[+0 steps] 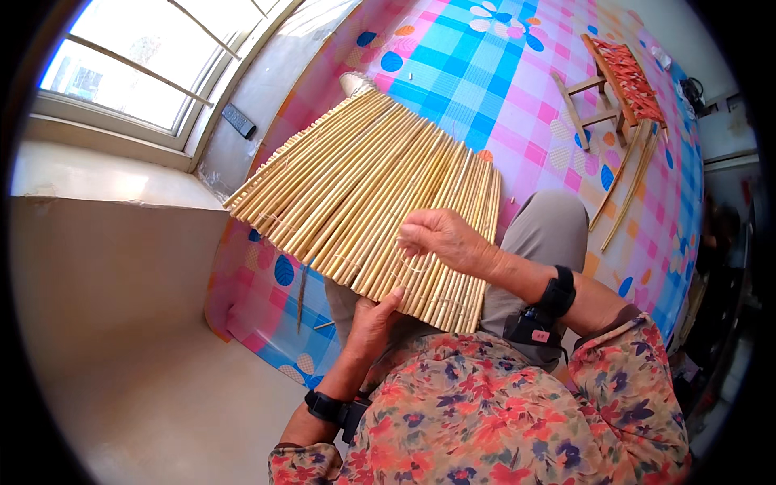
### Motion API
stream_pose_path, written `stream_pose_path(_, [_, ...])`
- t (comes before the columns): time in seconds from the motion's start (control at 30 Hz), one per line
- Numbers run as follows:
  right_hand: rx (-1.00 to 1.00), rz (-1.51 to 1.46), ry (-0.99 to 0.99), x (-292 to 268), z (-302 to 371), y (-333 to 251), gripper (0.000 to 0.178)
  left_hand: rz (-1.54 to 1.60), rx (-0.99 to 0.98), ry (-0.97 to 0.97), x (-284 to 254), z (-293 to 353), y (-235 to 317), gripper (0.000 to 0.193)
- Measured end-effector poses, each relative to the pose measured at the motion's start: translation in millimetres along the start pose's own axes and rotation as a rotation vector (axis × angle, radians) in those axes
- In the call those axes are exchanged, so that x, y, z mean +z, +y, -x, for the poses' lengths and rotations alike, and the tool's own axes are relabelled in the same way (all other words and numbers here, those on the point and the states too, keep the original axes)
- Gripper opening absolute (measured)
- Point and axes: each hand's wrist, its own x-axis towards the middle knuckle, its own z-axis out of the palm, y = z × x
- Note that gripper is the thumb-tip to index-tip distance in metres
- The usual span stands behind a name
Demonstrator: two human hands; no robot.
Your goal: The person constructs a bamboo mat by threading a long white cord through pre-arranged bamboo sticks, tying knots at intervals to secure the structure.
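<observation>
A stiff mat of pale yellow plant stalks (356, 182), laid side by side and stitched with thin thread, lies tilted across my lap. My left hand (374, 323) grips its near edge, thumb on top and the other fingers underneath, out of sight. Above the near part of the mat, my right hand (440, 238) is closed in a pinch. Fine thread (408, 263) shows on the stalks just below those fingers. Whatever the pinch holds is too small to make out.
A checked, flower-patterned sheet (453, 81) spreads under me. At the far right stands a wooden stool (602, 89) with red woven material, loose stalks (634, 182) beside it. A dark remote control (238, 121) rests on the ledge by the window (137, 65).
</observation>
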Motion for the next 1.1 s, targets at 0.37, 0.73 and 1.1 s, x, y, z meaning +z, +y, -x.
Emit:
stream_pose_path(0.37, [-0.328,0.694,0.05,9,37,5,0.015,-1.126,0.714,0.3,-45,27,16,0.033])
stream_pose_path(0.73, [-0.227,0.922,-0.107,18,41,31,0.012,-1.98,1.387,-0.024,-38,-8,41,0.026])
stream_pose_path(1.1, [-0.31,1.003,-0.126,12,45,19,0.017,-1.78,1.552,-0.093,-33,-25,52,0.015])
